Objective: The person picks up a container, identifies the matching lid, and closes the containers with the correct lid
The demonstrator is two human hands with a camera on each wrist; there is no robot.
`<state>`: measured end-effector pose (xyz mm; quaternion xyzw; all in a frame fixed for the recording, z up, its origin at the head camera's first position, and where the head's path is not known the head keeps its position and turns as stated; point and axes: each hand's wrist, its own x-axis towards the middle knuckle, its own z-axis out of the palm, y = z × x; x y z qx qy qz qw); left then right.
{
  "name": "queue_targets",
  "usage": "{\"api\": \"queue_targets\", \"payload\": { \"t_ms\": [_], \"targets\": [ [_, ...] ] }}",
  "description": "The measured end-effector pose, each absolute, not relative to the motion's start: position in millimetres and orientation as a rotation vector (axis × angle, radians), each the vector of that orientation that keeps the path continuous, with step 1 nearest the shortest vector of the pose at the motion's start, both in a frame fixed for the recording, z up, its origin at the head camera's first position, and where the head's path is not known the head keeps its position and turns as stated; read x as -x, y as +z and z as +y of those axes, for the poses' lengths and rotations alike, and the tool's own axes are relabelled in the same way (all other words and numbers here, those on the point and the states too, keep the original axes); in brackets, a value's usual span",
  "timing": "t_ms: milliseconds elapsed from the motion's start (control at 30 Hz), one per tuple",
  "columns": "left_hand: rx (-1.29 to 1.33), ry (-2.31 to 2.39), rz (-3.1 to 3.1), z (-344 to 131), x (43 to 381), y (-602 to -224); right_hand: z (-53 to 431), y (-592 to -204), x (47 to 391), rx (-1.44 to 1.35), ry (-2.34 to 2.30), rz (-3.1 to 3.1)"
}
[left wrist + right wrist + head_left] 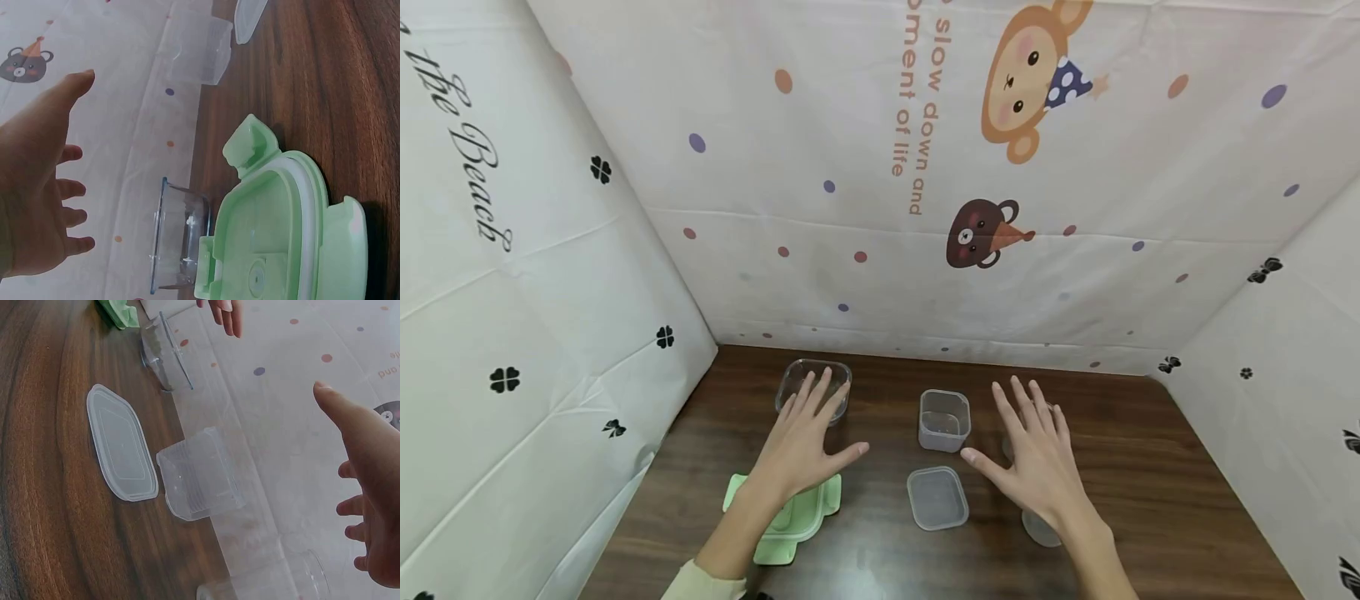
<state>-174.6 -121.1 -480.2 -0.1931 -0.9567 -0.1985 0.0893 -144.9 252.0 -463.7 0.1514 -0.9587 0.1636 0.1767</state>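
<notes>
My left hand (pixel 801 446) hovers with spread, straight fingers above the table, holding nothing. Beyond and partly beneath its fingertips, a clear glass food container (pixel 788 390) stands open at the back left. Nearer, partly under the left wrist, lies a green lid (pixel 262 212) with its side flaps out. My right hand (pixel 1041 467) is raised as well, fingers spread and holding nothing. Left of it stands a small clear plastic container (pixel 943 429), its translucent square lid (pixel 937 498) lying in front. A clear cylindrical container (pixel 269 581) and a round lid (pixel 1042 531) are partly hidden by the right hand.
The dark wooden table (pixel 1165 500) is bordered by white printed cloth (pixel 880 283) at the back and on both sides. Dark wood shows between the glass container and the plastic one, and to the right of my right hand.
</notes>
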Motion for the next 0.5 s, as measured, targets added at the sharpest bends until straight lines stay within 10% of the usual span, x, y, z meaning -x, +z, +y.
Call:
{"api": "queue_targets", "payload": {
  "t_ms": [500],
  "targets": [
    [0.576, -0.604, -2.838, -129.2, 176.1, -477.8, 242.7, -460.4, 150.1, -0.473, 0.464, -2.701]
  ]
}}
